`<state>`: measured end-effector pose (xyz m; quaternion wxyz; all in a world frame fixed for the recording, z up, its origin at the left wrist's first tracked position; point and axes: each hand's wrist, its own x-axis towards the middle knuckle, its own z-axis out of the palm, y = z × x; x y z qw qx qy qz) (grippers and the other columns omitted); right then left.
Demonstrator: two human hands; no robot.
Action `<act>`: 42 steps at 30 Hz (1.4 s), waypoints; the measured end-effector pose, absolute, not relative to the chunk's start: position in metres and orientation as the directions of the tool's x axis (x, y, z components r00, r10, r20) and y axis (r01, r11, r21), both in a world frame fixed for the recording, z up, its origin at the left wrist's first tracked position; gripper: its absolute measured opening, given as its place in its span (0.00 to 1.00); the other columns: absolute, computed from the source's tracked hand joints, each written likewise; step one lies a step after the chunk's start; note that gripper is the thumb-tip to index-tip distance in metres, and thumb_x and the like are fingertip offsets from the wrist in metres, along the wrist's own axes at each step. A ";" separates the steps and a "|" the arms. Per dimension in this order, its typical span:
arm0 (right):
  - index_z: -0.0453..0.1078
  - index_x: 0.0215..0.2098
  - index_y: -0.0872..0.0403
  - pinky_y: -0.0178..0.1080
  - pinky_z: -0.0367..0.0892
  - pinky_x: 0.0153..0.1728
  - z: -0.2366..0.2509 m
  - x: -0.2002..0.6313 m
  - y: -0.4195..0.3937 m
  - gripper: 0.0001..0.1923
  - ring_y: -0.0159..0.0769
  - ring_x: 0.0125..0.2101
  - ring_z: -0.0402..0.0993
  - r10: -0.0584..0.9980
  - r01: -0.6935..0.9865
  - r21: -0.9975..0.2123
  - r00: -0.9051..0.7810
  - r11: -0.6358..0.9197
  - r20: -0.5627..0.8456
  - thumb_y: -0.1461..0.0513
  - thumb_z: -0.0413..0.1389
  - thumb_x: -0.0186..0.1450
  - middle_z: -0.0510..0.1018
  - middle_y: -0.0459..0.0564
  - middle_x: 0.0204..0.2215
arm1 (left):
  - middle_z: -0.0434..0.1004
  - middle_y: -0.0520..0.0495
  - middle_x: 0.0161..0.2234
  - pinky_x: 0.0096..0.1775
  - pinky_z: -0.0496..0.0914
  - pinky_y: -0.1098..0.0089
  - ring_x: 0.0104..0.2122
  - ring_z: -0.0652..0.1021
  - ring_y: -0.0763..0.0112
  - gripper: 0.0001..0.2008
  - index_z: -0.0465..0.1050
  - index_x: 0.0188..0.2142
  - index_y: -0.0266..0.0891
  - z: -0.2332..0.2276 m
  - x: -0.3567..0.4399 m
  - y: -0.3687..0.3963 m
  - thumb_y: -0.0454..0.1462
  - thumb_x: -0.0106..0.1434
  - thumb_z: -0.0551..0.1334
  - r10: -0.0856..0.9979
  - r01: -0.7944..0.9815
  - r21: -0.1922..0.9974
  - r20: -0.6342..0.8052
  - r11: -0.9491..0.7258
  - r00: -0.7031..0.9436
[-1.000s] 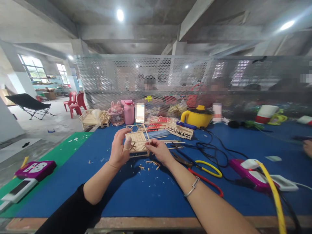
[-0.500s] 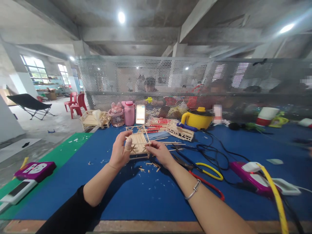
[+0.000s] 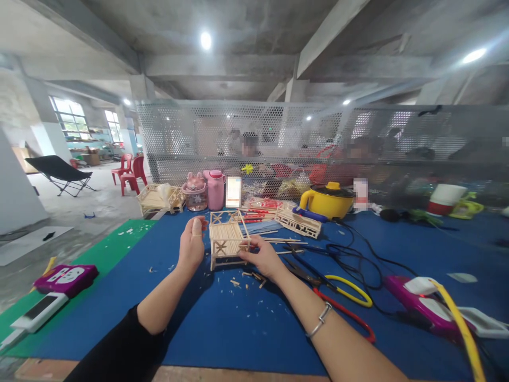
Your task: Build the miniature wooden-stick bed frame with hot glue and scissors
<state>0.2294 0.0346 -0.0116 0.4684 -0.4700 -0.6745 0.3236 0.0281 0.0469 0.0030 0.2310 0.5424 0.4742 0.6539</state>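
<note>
Above the blue desk (image 3: 238, 318), the right hand (image 3: 262, 257) pinches the small pale wooden-stick frame model (image 3: 227, 240) at its right edge; the left hand (image 3: 191, 245), fingers loosely open, holds nothing beside it.

stick frame (image 3: 227, 240): on counter (image 3: 222, 323), between left hand (image 3: 191, 245) and right hand (image 3: 263, 257)
pliers (image 3: 334, 292): right of right hand
pot (image 3: 328, 201): behind, right

A craft workshop in a bare concrete hall is showing here: a long blue worktop (image 3: 246, 323) is carrying stick-built models (image 3: 226, 239), cutters (image 3: 338, 297) and wood scraps, while other people are working behind a perforated metal screen (image 3: 318, 138).
</note>
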 end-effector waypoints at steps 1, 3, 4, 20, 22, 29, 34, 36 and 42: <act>0.76 0.31 0.54 0.41 0.62 0.42 -0.011 0.230 0.035 0.12 0.35 0.34 0.65 0.938 0.331 -0.877 -0.127 0.348 0.324 0.59 0.64 0.47 0.70 0.47 0.34 | 0.76 0.42 0.38 0.36 0.70 0.66 0.35 0.76 0.66 0.24 0.69 0.42 0.37 0.003 0.028 0.048 0.53 0.65 0.45 0.825 0.207 0.880 0.473 -0.427 -0.310; 0.76 0.31 0.54 0.41 0.61 0.43 -0.011 0.231 0.035 0.13 0.35 0.34 0.65 0.939 0.328 -0.880 -0.140 0.343 0.313 0.59 0.64 0.47 0.70 0.47 0.35 | 0.76 0.42 0.38 0.35 0.70 0.66 0.35 0.76 0.66 0.24 0.69 0.42 0.37 0.003 0.028 0.048 0.53 0.65 0.46 0.835 0.204 0.891 0.452 -0.405 -0.314; 0.76 0.32 0.54 0.41 0.61 0.44 -0.011 0.232 0.035 0.13 0.35 0.35 0.65 0.940 0.325 -0.883 -0.145 0.339 0.307 0.59 0.64 0.46 0.70 0.48 0.36 | 0.76 0.42 0.38 0.35 0.70 0.66 0.35 0.76 0.66 0.24 0.69 0.41 0.37 0.003 0.028 0.048 0.52 0.65 0.46 0.837 0.207 0.892 0.449 -0.401 -0.312; 0.74 0.37 0.54 0.40 0.65 0.38 -0.010 0.234 0.031 0.18 0.36 0.33 0.68 0.959 0.243 -0.931 -0.145 0.273 0.243 0.62 0.62 0.46 0.74 0.47 0.32 | 0.76 0.45 0.37 0.43 0.68 0.63 0.38 0.75 0.64 0.18 0.68 0.46 0.40 0.010 0.042 0.019 0.48 0.62 0.55 0.799 0.239 0.765 0.593 -0.598 0.101; 0.75 0.35 0.54 0.40 0.65 0.40 -0.010 0.231 0.030 0.16 0.36 0.35 0.68 0.952 0.244 -0.924 -0.152 0.295 0.264 0.59 0.63 0.48 0.73 0.47 0.34 | 0.75 0.45 0.36 0.38 0.70 0.64 0.35 0.75 0.66 0.19 0.67 0.46 0.39 0.005 0.044 0.023 0.49 0.64 0.51 0.827 0.206 0.802 0.552 -0.561 0.106; 0.77 0.29 0.52 0.42 0.59 0.49 -0.006 0.228 0.029 0.10 0.40 0.40 0.68 0.923 0.258 -0.891 -0.205 0.373 0.327 0.56 0.63 0.51 0.74 0.48 0.36 | 0.74 0.44 0.36 0.36 0.70 0.64 0.34 0.76 0.65 0.23 0.66 0.46 0.40 -0.005 0.047 0.030 0.53 0.65 0.47 0.874 0.116 0.867 0.474 -0.484 0.105; 0.77 0.28 0.53 0.44 0.57 0.51 -0.006 0.228 0.031 0.10 0.42 0.43 0.68 0.922 0.258 -0.892 -0.222 0.370 0.318 0.55 0.63 0.51 0.74 0.49 0.39 | 0.72 0.44 0.36 0.34 0.69 0.66 0.33 0.75 0.67 0.23 0.66 0.46 0.39 -0.002 0.048 0.026 0.53 0.65 0.47 0.885 0.100 0.882 0.449 -0.461 0.127; 0.76 0.26 0.53 0.44 0.58 0.50 -0.006 0.227 0.031 0.09 0.42 0.43 0.68 0.923 0.251 -0.898 -0.232 0.362 0.308 0.56 0.63 0.51 0.73 0.49 0.39 | 0.72 0.44 0.36 0.33 0.68 0.67 0.32 0.74 0.67 0.23 0.65 0.47 0.39 -0.001 0.048 0.026 0.53 0.65 0.47 0.888 0.097 0.885 0.443 -0.455 0.128; 0.73 0.30 0.52 0.42 0.64 0.45 -0.003 0.223 0.031 0.12 0.39 0.38 0.71 0.921 0.197 -0.921 -0.271 0.337 0.279 0.54 0.62 0.51 0.76 0.48 0.36 | 0.73 0.44 0.37 0.35 0.69 0.65 0.34 0.75 0.66 0.23 0.66 0.47 0.40 -0.004 0.047 0.029 0.53 0.65 0.47 0.887 0.113 0.881 0.447 -0.459 0.116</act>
